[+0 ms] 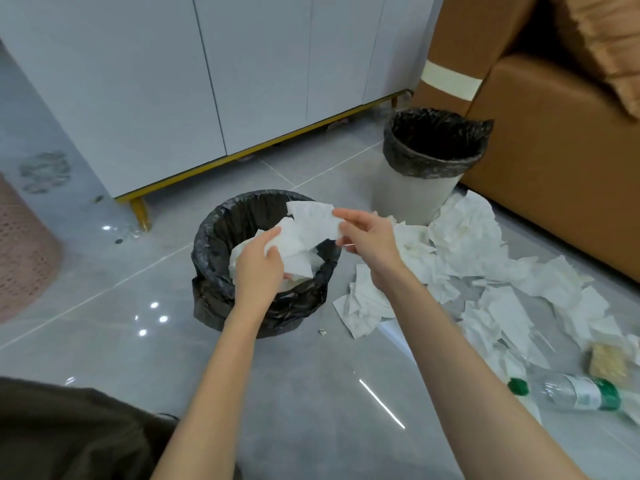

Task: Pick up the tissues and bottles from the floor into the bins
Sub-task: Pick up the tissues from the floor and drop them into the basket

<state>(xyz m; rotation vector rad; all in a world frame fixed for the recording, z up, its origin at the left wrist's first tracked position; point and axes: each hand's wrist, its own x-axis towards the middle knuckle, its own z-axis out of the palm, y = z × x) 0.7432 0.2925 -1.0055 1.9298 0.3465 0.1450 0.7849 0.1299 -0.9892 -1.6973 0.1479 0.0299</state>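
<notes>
Holding crumpled tissue (304, 233) over bin (207, 244), both hands' grip closed

The floor (304, 393) is glossy grey tile with pale grout lines and bright light spots. On it stand two bins with black liners: a low near bin (221, 289) and, behind it to the right, a taller grey bin (412, 188) beside the sofa (554, 188). Crumpled tissues (485, 268) lie spread over the tiles between the bins and sofa. A clear bottle (571, 393) with a green cap lies on its side at the right. A white cabinet (207, 98) stands on gold legs.
</notes>
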